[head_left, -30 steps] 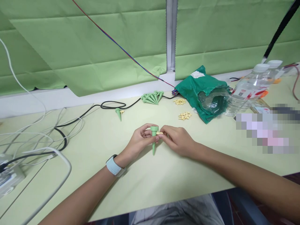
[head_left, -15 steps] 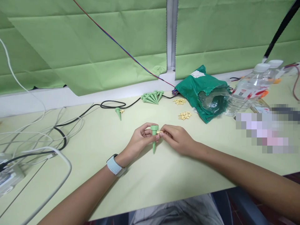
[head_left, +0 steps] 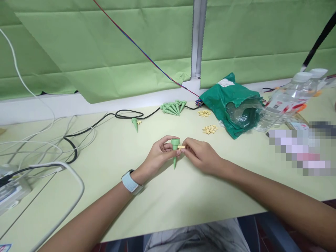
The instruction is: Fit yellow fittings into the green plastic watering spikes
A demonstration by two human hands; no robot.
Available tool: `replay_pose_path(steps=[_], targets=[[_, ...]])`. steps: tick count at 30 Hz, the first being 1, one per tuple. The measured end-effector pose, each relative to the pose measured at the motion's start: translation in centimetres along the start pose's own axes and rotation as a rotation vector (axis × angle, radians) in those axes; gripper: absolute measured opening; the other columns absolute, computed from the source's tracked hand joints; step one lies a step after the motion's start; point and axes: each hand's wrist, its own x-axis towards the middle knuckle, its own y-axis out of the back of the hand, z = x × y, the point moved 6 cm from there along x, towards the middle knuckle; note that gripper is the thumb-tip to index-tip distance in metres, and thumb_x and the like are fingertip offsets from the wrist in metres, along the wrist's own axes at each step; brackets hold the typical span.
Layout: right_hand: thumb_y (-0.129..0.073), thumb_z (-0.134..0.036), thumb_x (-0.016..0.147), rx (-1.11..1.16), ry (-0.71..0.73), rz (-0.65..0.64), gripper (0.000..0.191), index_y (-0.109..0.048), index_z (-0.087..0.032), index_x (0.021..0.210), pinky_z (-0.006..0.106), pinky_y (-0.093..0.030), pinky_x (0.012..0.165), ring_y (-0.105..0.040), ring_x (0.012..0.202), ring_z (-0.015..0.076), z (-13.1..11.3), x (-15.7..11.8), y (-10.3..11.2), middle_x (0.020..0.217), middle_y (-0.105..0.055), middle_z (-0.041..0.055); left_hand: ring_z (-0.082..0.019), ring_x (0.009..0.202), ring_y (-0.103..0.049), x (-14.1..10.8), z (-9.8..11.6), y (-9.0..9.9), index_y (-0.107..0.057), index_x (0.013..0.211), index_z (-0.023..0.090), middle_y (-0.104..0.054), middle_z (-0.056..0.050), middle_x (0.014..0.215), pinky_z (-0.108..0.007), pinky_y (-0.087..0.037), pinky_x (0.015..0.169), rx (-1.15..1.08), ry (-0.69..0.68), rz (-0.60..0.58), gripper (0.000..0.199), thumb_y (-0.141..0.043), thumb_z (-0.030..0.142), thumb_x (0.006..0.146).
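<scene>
My left hand [head_left: 160, 154] is closed around a green plant watering spike [head_left: 175, 144], which stands upright with its point down. A small yellow valve [head_left: 181, 147] sticks out from the spike's right side. The thumb and fingers of my right hand [head_left: 202, 155] pinch this valve at its outer end; the fingertips partly cover it. Further back lies another green spike [head_left: 134, 124] with a yellow valve fitted on its side. Several green spikes [head_left: 173, 107] lie bunched near the wall, with two small piles of yellow valves, a nearer pile [head_left: 210, 129] and a farther pile [head_left: 204, 113], to their right.
A torn green plastic bag [head_left: 219, 96] lies at the back right, beside clear bottles [head_left: 296, 91]. Black cable [head_left: 105, 120] and white cables [head_left: 78, 178] run over the table's left side, near a power strip [head_left: 15, 189]. Green blinds [head_left: 126, 52] hang behind.
The whole view has shifted slightly. More of the yellow valve shows between the spike and my right fingertips. Both hands keep nearly the same places.
</scene>
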Motion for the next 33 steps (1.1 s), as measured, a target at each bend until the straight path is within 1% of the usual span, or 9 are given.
replay_pose_path(steps=[3, 6, 9, 15, 21, 23, 28, 30, 33], targets=[[-0.042, -0.029, 0.103, 0.018, 0.026, -0.005, 0.022, -0.052, -0.020, 0.086, 0.027, -0.032, 0.065, -0.049, 0.069, 0.0137, -0.2, 0.0, 0.0, 0.080, -0.057, 0.0002, -0.020, 0.086, -0.070, -0.1, 0.1, -0.1, -0.061, 0.119, 0.020, -0.072, -0.005, 0.090, -0.036, -0.054, 0.085, -0.001, -0.009, -0.012, 0.046, -0.081, 0.031, 0.080], [-0.039, -0.034, 0.105, 0.238, -0.144, -0.025, 0.034, -0.047, -0.020, 0.075, 0.026, -0.033, 0.061, -0.046, 0.061, 0.0126, 0.5, 0.1, -0.6, 0.065, -0.050, -0.0030, -0.020, 0.086, -0.069, -0.1, 0.1, -0.1, -0.062, 0.118, 0.020, -0.072, -0.005, 0.091, -0.035, -0.054, 0.084, 0.017, -0.023, 0.005, 0.046, -0.081, 0.031, 0.078], [-0.040, -0.039, 0.104, 0.385, -0.255, -0.040, 0.037, -0.047, -0.020, 0.073, 0.025, -0.033, 0.057, -0.045, 0.058, 0.0121, 0.8, 0.0, -1.1, 0.062, -0.049, -0.0043, -0.019, 0.084, -0.069, -0.1, 0.2, 0.0, -0.062, 0.117, 0.020, -0.072, -0.005, 0.089, -0.035, -0.054, 0.082, 0.025, -0.027, 0.028, 0.045, -0.081, 0.032, 0.078], [-0.051, -0.034, 0.099, 0.248, -0.125, 0.021, 0.022, -0.058, -0.020, 0.084, 0.026, -0.035, 0.063, -0.051, 0.068, 0.0135, 0.2, 0.1, -0.1, 0.075, -0.060, -0.0008, -0.020, 0.083, -0.071, -0.1, 0.2, -0.2, -0.062, 0.117, 0.020, -0.072, -0.004, 0.085, -0.035, -0.054, 0.082, 0.013, 0.001, 0.015, 0.045, -0.081, 0.032, 0.078], [-0.045, -0.045, 0.099, 0.750, -0.441, -0.177, 0.036, -0.053, -0.019, 0.075, 0.024, -0.028, 0.045, -0.037, 0.043, 0.0101, 1.9, 0.1, -2.4, 0.055, -0.045, -0.0050, -0.020, 0.082, -0.069, -0.2, 0.5, -0.4, -0.061, 0.118, 0.018, -0.070, -0.004, 0.083, -0.032, -0.053, 0.075, 0.090, 0.004, 0.010, 0.046, -0.081, 0.030, 0.079], [-0.043, -0.045, 0.099, 0.712, -0.433, -0.183, 0.035, -0.053, -0.020, 0.076, 0.024, -0.029, 0.045, -0.039, 0.043, 0.0106, 1.8, 0.0, -2.3, 0.055, -0.045, -0.0048, -0.020, 0.081, -0.069, -0.2, 0.6, -0.5, -0.061, 0.118, 0.018, -0.070, -0.003, 0.082, -0.032, -0.053, 0.076, 0.083, 0.002, -0.005, 0.045, -0.080, 0.030, 0.079], [-0.050, -0.033, 0.098, 0.136, -0.099, 0.007, 0.023, -0.054, -0.020, 0.080, 0.026, -0.033, 0.061, -0.051, 0.065, 0.0137, -0.2, -0.1, 0.0, 0.075, -0.059, 0.0009, -0.019, 0.081, -0.068, -0.2, 0.5, -0.4, -0.062, 0.115, 0.018, -0.071, -0.005, 0.085, -0.035, -0.053, 0.082, 0.018, 0.004, -0.051, 0.041, -0.080, 0.031, 0.080], [-0.048, -0.032, 0.100, 0.151, -0.108, -0.009, 0.028, -0.054, -0.020, 0.076, 0.026, -0.032, 0.060, -0.050, 0.064, 0.0132, -0.3, -0.1, 0.0, 0.070, -0.058, -0.0004, -0.019, 0.081, -0.068, -0.2, 0.4, -0.3, -0.062, 0.115, 0.018, -0.072, -0.005, 0.086, -0.035, -0.052, 0.083, 0.000, 0.006, -0.069, 0.040, -0.079, 0.030, 0.081], [-0.048, -0.036, 0.100, 0.368, -0.240, -0.055, 0.036, -0.052, -0.019, 0.069, 0.024, -0.033, 0.055, -0.047, 0.054, 0.0111, 0.5, 0.0, -0.7, 0.059, -0.053, -0.0033, -0.018, 0.080, -0.068, -0.1, 0.3, -0.2, -0.063, 0.114, 0.018, -0.071, -0.004, 0.084, -0.034, -0.051, 0.082, -0.014, 0.014, -0.078, 0.039, -0.080, 0.028, 0.080]])
